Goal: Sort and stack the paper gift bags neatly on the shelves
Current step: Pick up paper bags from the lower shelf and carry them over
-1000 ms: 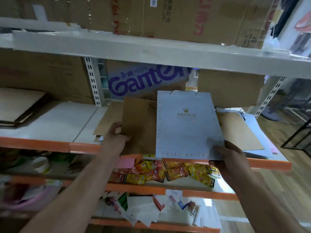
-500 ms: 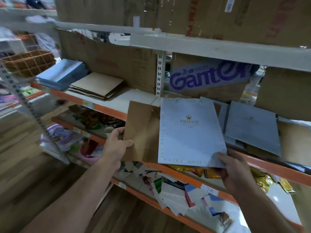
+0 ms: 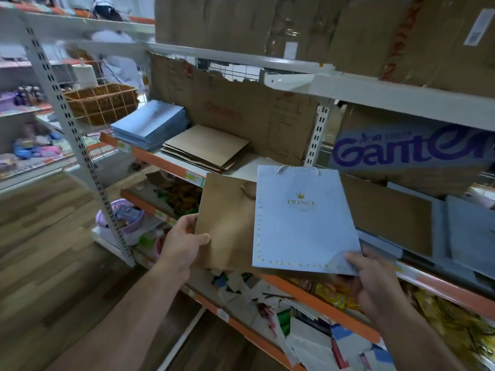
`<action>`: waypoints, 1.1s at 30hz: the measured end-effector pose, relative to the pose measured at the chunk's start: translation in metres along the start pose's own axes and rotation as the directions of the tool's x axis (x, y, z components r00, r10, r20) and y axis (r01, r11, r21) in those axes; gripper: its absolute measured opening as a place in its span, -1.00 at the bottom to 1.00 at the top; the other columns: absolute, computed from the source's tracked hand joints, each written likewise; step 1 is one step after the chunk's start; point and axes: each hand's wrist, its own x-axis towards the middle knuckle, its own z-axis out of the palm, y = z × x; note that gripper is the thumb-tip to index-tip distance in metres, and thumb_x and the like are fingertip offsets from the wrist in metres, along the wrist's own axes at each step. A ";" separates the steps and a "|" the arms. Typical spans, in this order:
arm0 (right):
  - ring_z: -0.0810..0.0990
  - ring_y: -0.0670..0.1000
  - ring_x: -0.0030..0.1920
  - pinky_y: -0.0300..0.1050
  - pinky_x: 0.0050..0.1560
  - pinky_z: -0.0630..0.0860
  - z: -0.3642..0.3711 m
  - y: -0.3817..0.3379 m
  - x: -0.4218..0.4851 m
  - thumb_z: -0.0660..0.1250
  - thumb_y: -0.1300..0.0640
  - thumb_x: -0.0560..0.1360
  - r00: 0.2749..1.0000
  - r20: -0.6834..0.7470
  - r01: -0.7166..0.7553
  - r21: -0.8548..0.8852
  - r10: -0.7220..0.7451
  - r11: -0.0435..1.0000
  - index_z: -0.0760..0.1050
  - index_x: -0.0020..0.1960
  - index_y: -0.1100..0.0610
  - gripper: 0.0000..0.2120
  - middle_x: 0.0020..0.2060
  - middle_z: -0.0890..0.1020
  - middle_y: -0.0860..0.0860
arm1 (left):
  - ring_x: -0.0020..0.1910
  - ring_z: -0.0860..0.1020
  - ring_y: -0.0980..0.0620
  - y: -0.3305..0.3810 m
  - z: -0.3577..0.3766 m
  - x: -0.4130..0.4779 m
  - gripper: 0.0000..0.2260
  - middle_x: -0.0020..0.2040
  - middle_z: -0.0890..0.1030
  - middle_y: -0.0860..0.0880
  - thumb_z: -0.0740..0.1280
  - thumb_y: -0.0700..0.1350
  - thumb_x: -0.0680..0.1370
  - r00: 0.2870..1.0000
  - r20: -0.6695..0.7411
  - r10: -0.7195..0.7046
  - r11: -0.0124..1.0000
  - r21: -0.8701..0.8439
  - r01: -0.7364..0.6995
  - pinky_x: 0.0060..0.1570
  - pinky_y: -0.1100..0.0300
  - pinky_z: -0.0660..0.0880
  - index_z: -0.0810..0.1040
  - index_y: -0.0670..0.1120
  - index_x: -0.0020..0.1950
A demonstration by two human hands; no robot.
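We see the left hand [image 3: 184,245] gripping a flat brown kraft paper gift bag [image 3: 227,226] by its lower left edge, with the thumb across the front face and the fingers hidden behind. The right hand [image 3: 375,285] pinches the lower right corner of a flat pale blue paper gift bag [image 3: 302,226] printed with a gold crown, the word PRINCE and a dotted gold border. Both bags are held upright in the air in front of the shelving, handles at the top. The blue one lies in front of the brown one and covers its right part.

Beyond them we find a white shelf board with an orange front edge [image 3: 150,156]. On its left part lies a neat stack of blue bags [image 3: 152,124], and just beside it, to the right, a stack of flat brown bags [image 3: 206,148]. A torn sheet of brown cardboard [image 3: 254,116] stands behind both stacks. Right of the held bags we make out a loose brown bag [image 3: 388,215] lying over grey-blue bags [image 3: 471,231], below a carton with purple lettering [image 3: 409,151]. A wicker basket [image 3: 101,103] sits further left. On the shelves below lies a jumble of coloured packets and paper scraps [image 3: 267,298], and large cardboard boxes [image 3: 267,22] fill the top level.
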 end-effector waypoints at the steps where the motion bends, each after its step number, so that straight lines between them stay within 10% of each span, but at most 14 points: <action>1: 0.61 0.23 0.05 0.10 -0.14 0.56 0.018 0.001 0.002 0.20 0.27 0.65 1.000 0.003 -0.003 -0.015 0.003 1.000 0.53 0.24 0.18 -0.78 0.09 0.65 0.15 | 0.13 0.51 -0.09 0.003 -0.013 0.012 -0.68 0.06 0.54 0.09 0.37 -0.25 0.58 1.000 0.000 -0.007 1.000 -0.001 0.007 0.20 -0.23 0.49 0.49 0.21 0.02; 9: 0.67 0.07 -0.24 -0.12 -0.40 0.54 0.145 -0.001 0.024 0.16 0.32 0.65 0.999 0.047 -0.027 0.062 0.024 0.998 0.53 0.16 0.21 -0.81 -0.07 0.70 0.11 | 0.04 0.50 -0.06 0.030 -0.097 0.102 -0.63 0.06 0.49 0.09 0.35 -0.27 0.58 0.996 0.014 -0.082 0.997 -0.005 0.083 -0.34 0.06 0.48 0.49 0.18 0.22; 20: 0.63 0.18 -0.10 -0.02 -0.33 0.53 0.239 -0.012 0.107 0.19 0.34 0.63 1.000 0.020 0.019 0.039 -0.020 0.999 0.51 0.13 0.19 -0.83 -0.02 0.66 0.19 | 0.06 0.59 -0.12 0.059 -0.126 0.214 -0.66 0.06 0.63 -0.03 0.37 -0.34 0.54 0.999 0.009 -0.052 0.998 -0.023 0.052 0.11 -0.15 0.56 0.55 0.12 0.09; 29: 0.66 0.18 -0.08 -0.05 -0.33 0.60 0.299 -0.031 0.216 0.19 0.31 0.63 0.998 0.055 -0.039 0.112 0.033 0.993 0.54 0.14 0.18 -0.81 -0.10 0.73 0.13 | 0.00 0.66 -0.22 0.102 -0.109 0.326 -0.60 0.00 0.69 -0.09 0.41 -0.38 0.45 0.997 -0.073 -0.029 0.999 0.029 0.031 0.08 -0.22 0.59 0.61 0.16 -0.03; 33: 0.62 0.26 -0.05 -0.12 -0.37 0.52 0.313 -0.038 0.248 0.19 0.35 0.61 0.998 0.049 -0.040 0.087 0.036 0.995 0.54 0.15 0.24 -0.80 -0.04 0.69 0.23 | -0.13 0.62 -0.20 0.118 -0.099 0.366 -0.65 -0.05 0.64 -0.16 0.35 -0.42 0.50 0.997 -0.061 -0.037 0.999 0.038 0.039 -0.29 0.05 0.53 0.55 0.06 -0.01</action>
